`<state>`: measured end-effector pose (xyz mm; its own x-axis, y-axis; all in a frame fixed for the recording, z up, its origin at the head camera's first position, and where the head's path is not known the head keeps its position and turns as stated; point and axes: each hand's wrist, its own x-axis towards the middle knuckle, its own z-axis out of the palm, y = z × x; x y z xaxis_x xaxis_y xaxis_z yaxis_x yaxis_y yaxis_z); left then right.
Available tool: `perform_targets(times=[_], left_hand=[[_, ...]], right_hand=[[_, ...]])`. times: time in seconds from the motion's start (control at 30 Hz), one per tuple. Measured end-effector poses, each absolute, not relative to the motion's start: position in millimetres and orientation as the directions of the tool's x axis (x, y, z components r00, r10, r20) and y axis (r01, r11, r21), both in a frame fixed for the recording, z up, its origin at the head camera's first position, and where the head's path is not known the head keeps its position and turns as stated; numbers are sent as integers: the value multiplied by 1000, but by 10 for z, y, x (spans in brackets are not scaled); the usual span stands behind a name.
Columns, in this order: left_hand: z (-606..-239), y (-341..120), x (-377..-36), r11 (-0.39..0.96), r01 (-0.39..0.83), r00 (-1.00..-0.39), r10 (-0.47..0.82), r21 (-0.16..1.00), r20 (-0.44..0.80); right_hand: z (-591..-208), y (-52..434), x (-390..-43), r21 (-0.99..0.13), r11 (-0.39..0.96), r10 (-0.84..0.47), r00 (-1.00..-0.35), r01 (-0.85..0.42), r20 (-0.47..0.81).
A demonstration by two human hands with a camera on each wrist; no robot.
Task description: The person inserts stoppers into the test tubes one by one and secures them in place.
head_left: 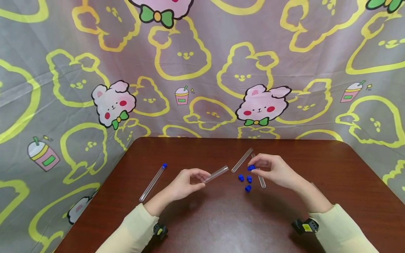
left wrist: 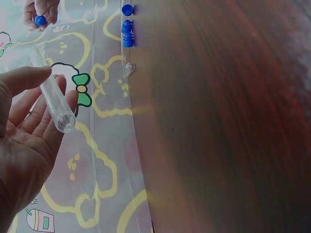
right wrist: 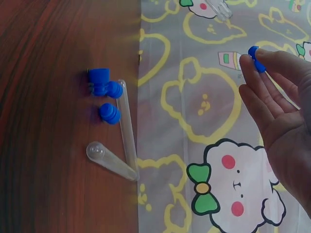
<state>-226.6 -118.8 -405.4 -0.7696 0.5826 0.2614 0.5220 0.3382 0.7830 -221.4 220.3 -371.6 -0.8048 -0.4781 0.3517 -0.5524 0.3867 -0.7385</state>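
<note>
My left hand [head_left: 187,183] pinches a clear test tube [head_left: 217,174] between thumb and fingers, its far end angled up and to the right. In the left wrist view the rounded end of this test tube [left wrist: 63,119] points toward the camera. My right hand [head_left: 276,172] holds a blue stopper [head_left: 251,168] at the tips of thumb and fingers, above the table and apart from the tube. The right wrist view shows that stopper [right wrist: 257,60] pinched at the fingertips. Three loose blue stoppers [head_left: 248,188] lie on the table between the hands.
Two uncapped test tubes lie beyond the stoppers, one tube [head_left: 242,160] slanting and another tube [head_left: 262,181] partly behind my right hand. On the left, a tube with a blue stopper [head_left: 153,182] lies on the brown table [head_left: 209,225]. A patterned curtain [head_left: 202,70] hangs behind the table.
</note>
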Motion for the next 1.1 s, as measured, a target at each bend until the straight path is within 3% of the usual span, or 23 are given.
perform_targets(times=[0.4, 1.1], left_hand=[[-3983, -1111, -2191, 321, 564, -736, 612, 760, 288], [-4077, -1046, -2225, 285, 585, -703, 645, 759, 299]], right_hand=[[-3736, 2073, -2222, -782, 353, -491, -813, -514, 313], [-3763, 1938, -2222, -755, 379, -506, -803, -535, 315]])
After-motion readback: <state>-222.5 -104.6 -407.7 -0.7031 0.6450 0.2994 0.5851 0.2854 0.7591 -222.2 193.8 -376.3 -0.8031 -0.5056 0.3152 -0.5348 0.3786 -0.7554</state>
